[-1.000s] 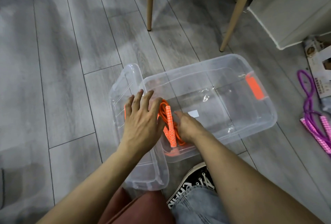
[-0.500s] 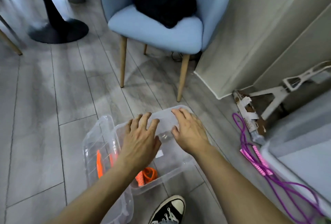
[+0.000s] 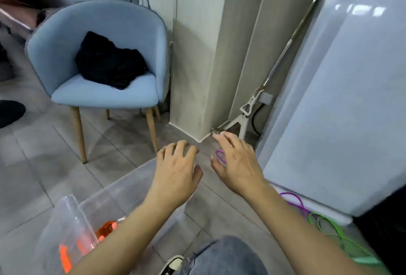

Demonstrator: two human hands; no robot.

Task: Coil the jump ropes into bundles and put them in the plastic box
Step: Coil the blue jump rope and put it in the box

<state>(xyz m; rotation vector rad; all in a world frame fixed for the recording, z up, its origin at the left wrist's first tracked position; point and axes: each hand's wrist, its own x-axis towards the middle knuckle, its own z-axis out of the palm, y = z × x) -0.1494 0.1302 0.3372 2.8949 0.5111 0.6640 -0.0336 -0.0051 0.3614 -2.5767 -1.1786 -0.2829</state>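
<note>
2 hands out front, both empty w/ fingers spread: left hand [image 3: 175,171], right hand [image 3: 236,160]. Purple rope [image 3: 220,156] lies on the floor just beyond the right hand, trailing back along its right side; right is nearer.

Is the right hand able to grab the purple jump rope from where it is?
Probably yes. The right hand is open just above the purple jump rope on the floor, with nothing between them.

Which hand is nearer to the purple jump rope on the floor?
Right. The right hand reaches over the purple jump rope, whose loop shows just beside its fingers. The left hand hovers further left, above the clear plastic box.
</note>
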